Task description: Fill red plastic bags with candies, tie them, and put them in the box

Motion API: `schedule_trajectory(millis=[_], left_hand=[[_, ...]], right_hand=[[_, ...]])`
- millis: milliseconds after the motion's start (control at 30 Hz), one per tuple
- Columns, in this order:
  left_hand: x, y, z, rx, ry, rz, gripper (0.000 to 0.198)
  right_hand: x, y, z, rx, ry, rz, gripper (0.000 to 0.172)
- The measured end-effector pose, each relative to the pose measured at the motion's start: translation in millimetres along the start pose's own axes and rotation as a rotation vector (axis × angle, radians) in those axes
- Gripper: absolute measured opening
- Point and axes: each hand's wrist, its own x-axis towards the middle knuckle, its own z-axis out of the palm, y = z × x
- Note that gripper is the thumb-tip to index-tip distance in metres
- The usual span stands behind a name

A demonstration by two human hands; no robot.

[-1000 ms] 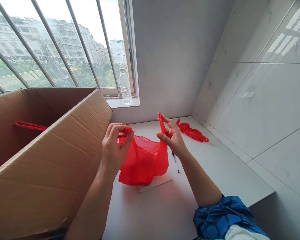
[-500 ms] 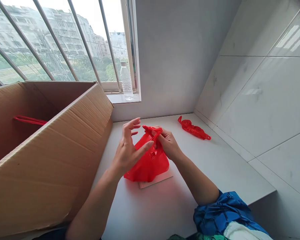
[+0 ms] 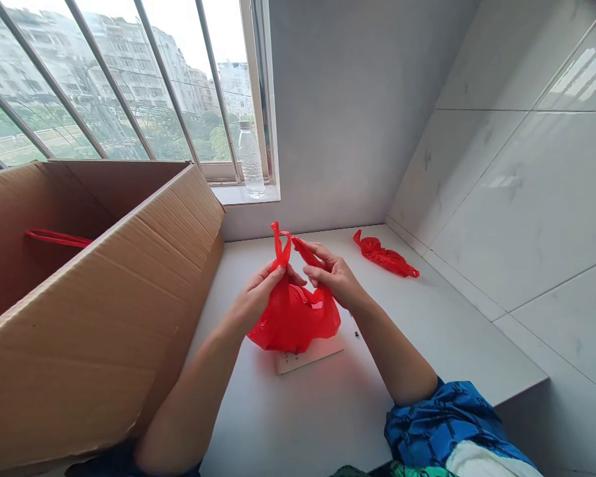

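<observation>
Left hand (image 3: pixel 258 297): grip closed, thumb and fingers clenched on one handle (image 3: pixel 278 244) of a red bag (image 3: pixel 293 320), the handle's loop standing up above the fingertips. Right hand (image 3: pixel 332 278): grip also closed, fingers pinching the second handle (image 3: pixel 305 252), which runs from the fingertips toward the bag's mouth. The hands are just apart, with the bag between and below them. The thin plastic is bunched and sags from both grips over a white card (image 3: pixel 310 354); whether it touches the card cannot be told. The card lies on a white bench (image 3: pixel 278 417). A second red bag (image 3: pixel 385 260), crumpled, lies on the bench well to the right of the right hand. A cardboard box (image 3: pixel 79 318) stands on the left, beside the left forearm, with a red strap (image 3: pixel 58 238) across its inside. A plastic bottle (image 3: pixel 251 159) stands upright on the window sill (image 3: pixel 243 194).
</observation>
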Motion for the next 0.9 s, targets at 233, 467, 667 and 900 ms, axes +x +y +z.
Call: schedule_trajectory(millis=[233, 467, 667, 900], left_hand=[[2, -10, 4.0, 0.108, -0.119, -0.051, 0.031], [8, -8, -3.1, -0.310, -0.035, -0.198, 0.024], [7, -9, -2.6, -0.237, 0.039, -0.169, 0.040], [5, -11, -3.9, -0.120, 0.010, -0.175, 0.047]], right_hand=[[2, 12, 13, 0.025, -0.002, 0.058, 0.049], [3, 9, 3, 0.139, -0.097, 0.082, 0.044], [0, 12, -4, -0.480, -0.013, -0.235, 0.028], [0, 16, -2, -1.047, 0.188, -0.652, 0.017]])
